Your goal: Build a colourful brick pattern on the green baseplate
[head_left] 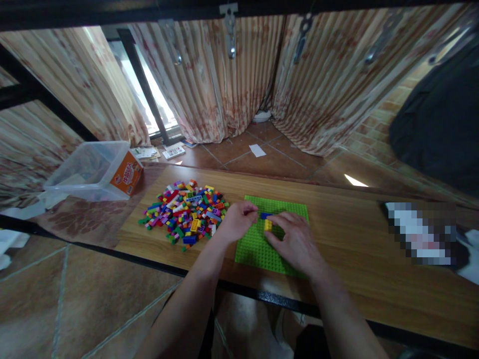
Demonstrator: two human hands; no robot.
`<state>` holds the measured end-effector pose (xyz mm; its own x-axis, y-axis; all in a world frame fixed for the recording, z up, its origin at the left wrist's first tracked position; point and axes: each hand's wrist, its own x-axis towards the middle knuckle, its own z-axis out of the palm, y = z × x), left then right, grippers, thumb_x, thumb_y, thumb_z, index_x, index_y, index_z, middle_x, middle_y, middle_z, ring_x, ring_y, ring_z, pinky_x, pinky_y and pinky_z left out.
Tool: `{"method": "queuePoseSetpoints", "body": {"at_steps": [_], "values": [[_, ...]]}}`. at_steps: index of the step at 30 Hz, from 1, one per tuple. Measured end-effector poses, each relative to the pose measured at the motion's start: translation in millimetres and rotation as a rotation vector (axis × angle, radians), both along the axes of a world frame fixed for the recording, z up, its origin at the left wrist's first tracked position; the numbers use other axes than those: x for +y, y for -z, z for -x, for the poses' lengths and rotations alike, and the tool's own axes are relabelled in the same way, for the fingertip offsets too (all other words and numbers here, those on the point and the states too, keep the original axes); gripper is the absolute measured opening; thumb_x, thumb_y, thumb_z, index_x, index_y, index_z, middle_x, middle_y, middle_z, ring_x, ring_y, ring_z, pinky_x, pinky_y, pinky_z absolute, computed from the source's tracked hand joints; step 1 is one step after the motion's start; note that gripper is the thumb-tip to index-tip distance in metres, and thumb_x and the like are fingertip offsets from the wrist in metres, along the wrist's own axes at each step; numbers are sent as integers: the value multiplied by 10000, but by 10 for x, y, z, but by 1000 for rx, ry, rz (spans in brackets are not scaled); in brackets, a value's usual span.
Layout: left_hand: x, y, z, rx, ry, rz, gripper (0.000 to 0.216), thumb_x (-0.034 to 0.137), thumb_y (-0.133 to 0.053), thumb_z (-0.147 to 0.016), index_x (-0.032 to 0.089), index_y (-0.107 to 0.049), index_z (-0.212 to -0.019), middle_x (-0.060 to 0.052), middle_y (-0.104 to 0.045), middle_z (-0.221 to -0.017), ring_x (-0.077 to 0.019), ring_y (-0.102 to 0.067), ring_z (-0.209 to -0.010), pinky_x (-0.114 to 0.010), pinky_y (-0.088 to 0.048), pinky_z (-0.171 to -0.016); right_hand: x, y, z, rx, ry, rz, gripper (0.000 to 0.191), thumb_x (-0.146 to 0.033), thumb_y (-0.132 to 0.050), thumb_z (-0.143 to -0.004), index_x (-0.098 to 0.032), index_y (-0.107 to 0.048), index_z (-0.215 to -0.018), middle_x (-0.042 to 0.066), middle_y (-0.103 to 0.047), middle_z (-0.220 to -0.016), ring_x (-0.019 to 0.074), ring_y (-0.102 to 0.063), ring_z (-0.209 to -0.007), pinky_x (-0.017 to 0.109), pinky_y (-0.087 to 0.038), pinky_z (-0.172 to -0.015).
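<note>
A green studded baseplate (254, 254) lies on the wooden table, under both hands. My right hand (295, 242) is over its right half, with thumb and fingers closed around a yellow toy brick (268, 225). Just behind that brick, a blue brick (265, 216) shows on the plate, partly covered by my fingers. Over the plate's left edge is my left hand (239, 222), its fingers curled together; whatever they may hold is hidden. Left of it spreads a pile of loose toy bricks (194, 225) in many colours.
A clear plastic bin (86, 172) with an orange label stands beyond the table's left end. To the right, a blurred-out flat object (419, 234) lies on the wooden table (355, 239). Curtains (220, 89) hang behind, and a dark bar with metal hooks (232, 35) crosses above.
</note>
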<state>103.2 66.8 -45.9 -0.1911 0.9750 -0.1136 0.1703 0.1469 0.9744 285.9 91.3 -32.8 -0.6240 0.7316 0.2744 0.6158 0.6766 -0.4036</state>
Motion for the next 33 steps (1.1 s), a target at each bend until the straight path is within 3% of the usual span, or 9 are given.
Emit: {"method": "queuePoseSetpoints", "body": {"at_steps": [10,19,27,33], "values": [[-2,34,-4,170,23,-51,157,34,-569,-765,141,-664,-830,-17,-698,-745,-136,-641,-702,-229,-497,-657,-32,64,127,-54,38,-76,215,-303,-639,-852,-221,-704,-1039,47,-695,-920,252,-598,-944,399,-379,-864],[-18,-35,14,271,-8,-75,179,34,-567,-779,143,-677,-870,-57,-730,-854,-177,-689,-841,-296,-538,-824,15,136,259,-1,77,-118,254,-354,-649,-851,-267,-712,-1081,82,-664,-1077,286,-543,-1015,424,-390,-846],[-29,-87,-54,397,-56,-22,209,24,-589,-781,159,-674,-916,-61,-739,-885,-195,-702,-872,-320,-546,-849,81,167,281,45,140,11,334,-347,-661,-828,-251,-695,-1146,102,-626,-1246,327,-515,-1139,498,-417,-928],[-17,-74,-60,423,-61,-12,170,84,-627,-798,154,-679,-944,-76,-750,-921,-205,-706,-880,-322,-541,-840,221,159,29,121,200,56,363,-375,-673,-804,-230,-698,-1136,110,-638,-1226,331,-537,-1154,540,-433,-964]]}}
